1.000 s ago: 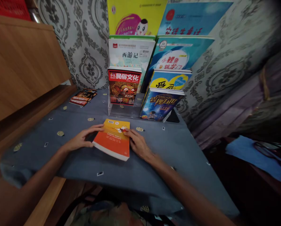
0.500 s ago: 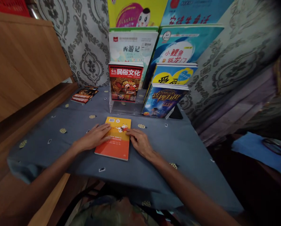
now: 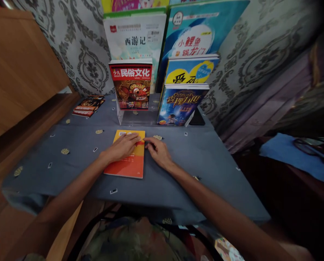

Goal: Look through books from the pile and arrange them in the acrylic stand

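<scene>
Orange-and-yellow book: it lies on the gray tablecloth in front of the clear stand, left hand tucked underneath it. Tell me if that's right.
No: in the head view, the left hand rests on top of the orange-and-yellow book, not underneath. The book does lie on the gray tablecloth in front of the clear stand.

A muted green garment [image 3: 129, 239] shows at six o'clock — its print blotchy. The forearms [image 3: 205, 195], at eight and four o'clock, are bare, fingers [image 3: 129, 140] too.
</scene>
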`<state>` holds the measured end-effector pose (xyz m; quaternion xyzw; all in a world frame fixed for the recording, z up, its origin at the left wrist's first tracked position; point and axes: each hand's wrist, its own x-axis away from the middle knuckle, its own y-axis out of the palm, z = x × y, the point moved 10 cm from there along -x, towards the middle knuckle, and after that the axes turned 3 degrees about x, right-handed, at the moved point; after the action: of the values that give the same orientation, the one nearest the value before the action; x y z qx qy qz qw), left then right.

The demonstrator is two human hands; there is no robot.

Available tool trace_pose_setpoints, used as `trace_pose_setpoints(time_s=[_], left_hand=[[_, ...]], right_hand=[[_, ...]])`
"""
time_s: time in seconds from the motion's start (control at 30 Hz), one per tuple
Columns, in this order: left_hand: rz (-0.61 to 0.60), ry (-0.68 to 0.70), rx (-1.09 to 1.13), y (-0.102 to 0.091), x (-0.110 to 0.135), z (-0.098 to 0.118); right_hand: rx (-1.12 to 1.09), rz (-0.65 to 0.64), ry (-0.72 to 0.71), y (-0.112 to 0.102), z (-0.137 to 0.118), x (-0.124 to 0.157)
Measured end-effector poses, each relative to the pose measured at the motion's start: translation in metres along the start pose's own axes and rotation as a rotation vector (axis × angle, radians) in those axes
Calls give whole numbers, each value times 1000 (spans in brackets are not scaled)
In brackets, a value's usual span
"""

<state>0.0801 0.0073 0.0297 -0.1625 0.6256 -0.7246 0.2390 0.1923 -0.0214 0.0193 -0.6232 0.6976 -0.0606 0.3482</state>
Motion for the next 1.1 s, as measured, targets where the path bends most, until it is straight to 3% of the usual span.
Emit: trace_pose_setpoints(time_s=[0.23,0.4,0.6,0.7,0.9,1.1], left_hand=[[8,133,33,-4,36,45],[-73,52,-33,-2,57,68],[-94,-45,-141,2,61,88],[-74,-62,-195,-4,69,83],[-35,-309,-319,-26,86,32],[-14,-320,-328,-18,58,40]], right_hand=[[17,3,16,-1,6,1],[37,-4,22,1,15,-5],[110,-47,65,12,35,-36],[82,-55,94,11,37,-39],[-68,-138,94,14,20,-25],[-88,-106,70,9,10,-19]])
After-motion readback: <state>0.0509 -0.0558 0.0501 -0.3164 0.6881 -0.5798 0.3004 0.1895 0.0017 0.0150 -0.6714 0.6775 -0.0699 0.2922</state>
